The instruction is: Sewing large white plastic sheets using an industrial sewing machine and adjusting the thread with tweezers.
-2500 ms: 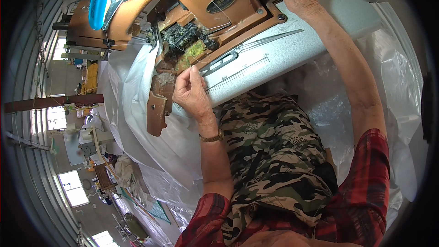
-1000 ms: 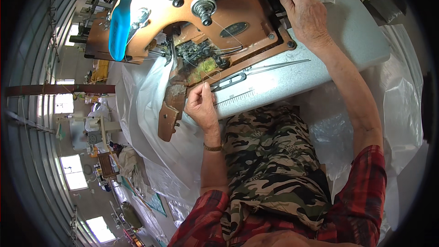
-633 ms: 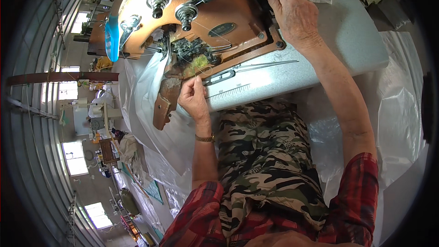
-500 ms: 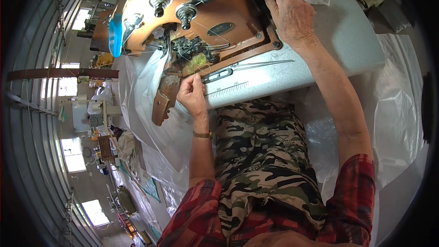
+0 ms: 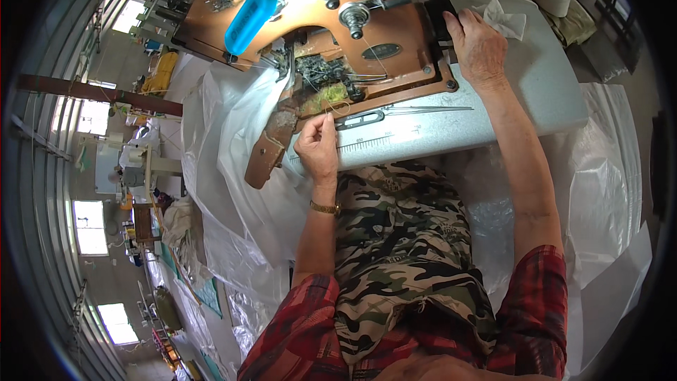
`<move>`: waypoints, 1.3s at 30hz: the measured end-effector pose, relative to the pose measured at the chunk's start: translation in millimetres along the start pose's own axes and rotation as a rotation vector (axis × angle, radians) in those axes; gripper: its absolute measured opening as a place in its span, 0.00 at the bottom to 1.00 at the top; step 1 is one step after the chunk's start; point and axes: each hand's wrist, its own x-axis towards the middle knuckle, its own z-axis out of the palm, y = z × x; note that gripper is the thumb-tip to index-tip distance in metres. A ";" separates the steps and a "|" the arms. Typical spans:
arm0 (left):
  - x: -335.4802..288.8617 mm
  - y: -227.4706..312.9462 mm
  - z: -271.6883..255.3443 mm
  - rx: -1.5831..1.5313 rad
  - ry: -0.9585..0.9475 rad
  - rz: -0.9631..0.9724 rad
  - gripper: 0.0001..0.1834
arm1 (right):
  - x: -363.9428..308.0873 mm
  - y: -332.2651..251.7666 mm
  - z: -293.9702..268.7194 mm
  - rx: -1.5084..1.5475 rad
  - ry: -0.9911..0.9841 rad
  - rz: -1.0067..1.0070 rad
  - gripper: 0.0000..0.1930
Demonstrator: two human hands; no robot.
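Note:
An orange-brown sewing machine [image 5: 403,25] stands at the front of a pale worktable, its lower workings exposed and full of dark lint. My left hand [image 5: 319,147] is closed in a pinch at the machine's near edge, with a thin yellowish thread [image 5: 344,108] looping from the fingertips. Beside it lies a tuft of yellow-green fluff [image 5: 331,94]. My right hand [image 5: 482,53] rests with curved fingers on the black handwheel [image 5: 438,15] at the machine's right end; the far fingertips are partly hidden. Right of my left hand lies a black-handled tool [image 5: 361,121] with long thin metal points.
White plastic sheeting [image 5: 240,127] hangs off the table's left side near a brown metal plate [image 5: 266,159]. A crumpled white tissue [image 5: 505,20] lies beyond my right hand. A blue plastic piece [image 5: 254,17] sits on the machine head. Camouflage cloth [image 5: 402,233] covers my lap.
The view has shifted, so the machine sits farther right in it. My left hand still pinches the thread by the fluff, and my right hand stays at the handwheel.

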 end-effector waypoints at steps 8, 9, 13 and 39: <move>5.7 -9.6 0.6 -0.108 -0.021 -0.002 0.06 | -4.3 -12.6 -28.4 0.161 0.264 0.080 0.12; 6.4 -10.3 -1.1 -0.072 -0.022 0.018 0.06 | -10.6 -17.0 -37.2 0.170 0.269 0.034 0.08; 8.9 -12.6 -4.5 -0.101 -0.046 -0.006 0.06 | -48.2 -43.8 -60.3 0.039 0.026 -0.200 0.07; -3.8 38.7 -33.8 -0.569 -0.362 -0.354 0.04 | -77.5 -119.0 -103.1 0.598 -0.588 0.328 0.09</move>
